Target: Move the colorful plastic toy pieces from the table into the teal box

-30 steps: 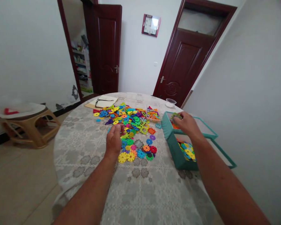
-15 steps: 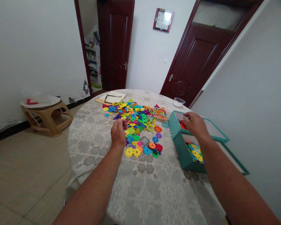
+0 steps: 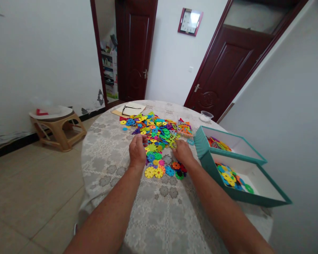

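Note:
Colourful plastic snowflake discs and notched building pieces (image 3: pixel 153 128) lie in a spread heap on the table. My left hand (image 3: pixel 137 151) is at the near left edge of the heap, thumb up and fingers loosely bent apart, with nothing visible in it. At the heap's right side, my right hand (image 3: pixel 183 152) has its fingers bent down and closed at a yellow-green notched piece (image 3: pixel 172 142); its fingertips are partly hidden. Nearer me lie yellow discs (image 3: pixel 149 172), a blue disc (image 3: pixel 170 171) and a grey square notched piece (image 3: pixel 168 159).
A teal two-compartment box (image 3: pixel 243 199) stands at the right, with discs in the near part and red-orange pieces in the far part. Behind the heap are a clear tub of pieces (image 3: pixel 184 127), a clear bowl (image 3: pixel 206 115) and glasses (image 3: pixel 132 107) on papers.
My right hand has moved left from above the box's far compartment down to the right side of the heap. My left hand stays beside the heap. The view has shifted slightly.

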A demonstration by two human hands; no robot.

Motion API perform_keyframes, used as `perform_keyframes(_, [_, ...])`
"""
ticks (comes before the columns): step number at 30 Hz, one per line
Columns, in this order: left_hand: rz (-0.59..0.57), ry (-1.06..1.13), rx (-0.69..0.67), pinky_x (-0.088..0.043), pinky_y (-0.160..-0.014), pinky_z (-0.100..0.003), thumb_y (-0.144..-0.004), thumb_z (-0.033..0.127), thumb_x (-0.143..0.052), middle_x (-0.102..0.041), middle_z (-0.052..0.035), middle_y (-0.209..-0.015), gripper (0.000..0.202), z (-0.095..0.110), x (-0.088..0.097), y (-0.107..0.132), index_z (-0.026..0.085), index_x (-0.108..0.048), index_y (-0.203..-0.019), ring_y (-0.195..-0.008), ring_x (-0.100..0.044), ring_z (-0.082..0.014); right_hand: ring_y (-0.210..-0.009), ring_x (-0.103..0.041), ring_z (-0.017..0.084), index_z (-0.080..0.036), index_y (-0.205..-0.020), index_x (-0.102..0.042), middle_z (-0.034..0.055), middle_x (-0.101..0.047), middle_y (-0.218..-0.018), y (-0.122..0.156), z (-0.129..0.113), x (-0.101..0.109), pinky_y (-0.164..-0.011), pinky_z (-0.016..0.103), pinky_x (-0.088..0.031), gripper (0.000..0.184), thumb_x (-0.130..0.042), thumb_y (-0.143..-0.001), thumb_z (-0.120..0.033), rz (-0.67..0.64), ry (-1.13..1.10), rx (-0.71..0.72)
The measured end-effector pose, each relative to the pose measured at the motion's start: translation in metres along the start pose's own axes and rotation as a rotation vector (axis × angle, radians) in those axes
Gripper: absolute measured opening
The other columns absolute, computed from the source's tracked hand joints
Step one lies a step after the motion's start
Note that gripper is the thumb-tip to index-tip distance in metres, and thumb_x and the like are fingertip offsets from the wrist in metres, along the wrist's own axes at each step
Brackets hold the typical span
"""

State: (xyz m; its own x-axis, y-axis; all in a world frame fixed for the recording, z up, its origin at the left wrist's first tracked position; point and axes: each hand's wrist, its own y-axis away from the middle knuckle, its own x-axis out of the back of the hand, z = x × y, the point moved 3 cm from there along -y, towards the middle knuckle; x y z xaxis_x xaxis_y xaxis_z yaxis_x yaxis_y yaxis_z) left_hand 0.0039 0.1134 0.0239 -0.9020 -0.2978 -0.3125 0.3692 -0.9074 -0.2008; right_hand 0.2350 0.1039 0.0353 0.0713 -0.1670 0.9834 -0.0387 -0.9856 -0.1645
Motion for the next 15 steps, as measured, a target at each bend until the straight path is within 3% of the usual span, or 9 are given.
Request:
perform_keyframes(3, [0.004,0.023,0.009,-0.052,-0.066,-0.027,-0.096,0.061,-0.048,-0.07,-0.0054,-0.085,0.049,-0.003,0.0,-0.001,0.018,-0.07,-0.09,-0.078,-0.066,-0.0178,-0.118,-0.06,0.03,-0.015,-0.134,-0.06,0.0179,-0.069,-0.124,-0.01,0.001,-0.006,-0.102,0.04,-0.044,0.042,-0.062,-0.096,-0.032,-0.008,0.02,-0.057])
perform_keyframes(7, [0.013,0.034,0.01,-0.052,-0.066,-0.027,-0.098,0.059,-0.047,-0.07,-0.0053,-0.084,0.048,-0.004,0.001,-0.001,0.018,-0.07,-0.089,-0.076,-0.065,-0.0168,-0.122,-0.058,0.032,-0.014,-0.136,-0.059,0.02,-0.066,-0.129,-0.004,0.0,0.004,-0.103,0.042,-0.043,0.047,-0.062,-0.095,-0.038,0.067,0.016,-0.076])
perform_keyframes(11, [0.018,0.041,0.01,-0.052,-0.066,-0.027,-0.099,0.059,-0.046,-0.071,-0.0051,-0.085,0.048,-0.002,0.001,-0.001,0.018,-0.07,-0.09,-0.075,-0.064,-0.0165,-0.124,-0.06,0.028,-0.013,-0.142,-0.056,0.0181,-0.066,-0.133,0.019,-0.014,0.011,-0.106,0.035,-0.043,0.052,-0.06,-0.095,-0.034,-0.037,-0.12,0.128])
perform_keyframes(15, [0.029,0.043,0.012,-0.052,-0.066,-0.028,-0.099,0.059,-0.046,-0.071,-0.0052,-0.085,0.049,0.0,0.001,-0.001,0.018,-0.071,-0.09,-0.076,-0.065,-0.0168,-0.116,-0.063,0.028,-0.014,-0.137,-0.061,0.0184,-0.067,-0.127,0.043,-0.03,0.007,-0.098,0.034,-0.045,0.05,-0.063,-0.093,-0.037,-0.17,-0.106,0.259])
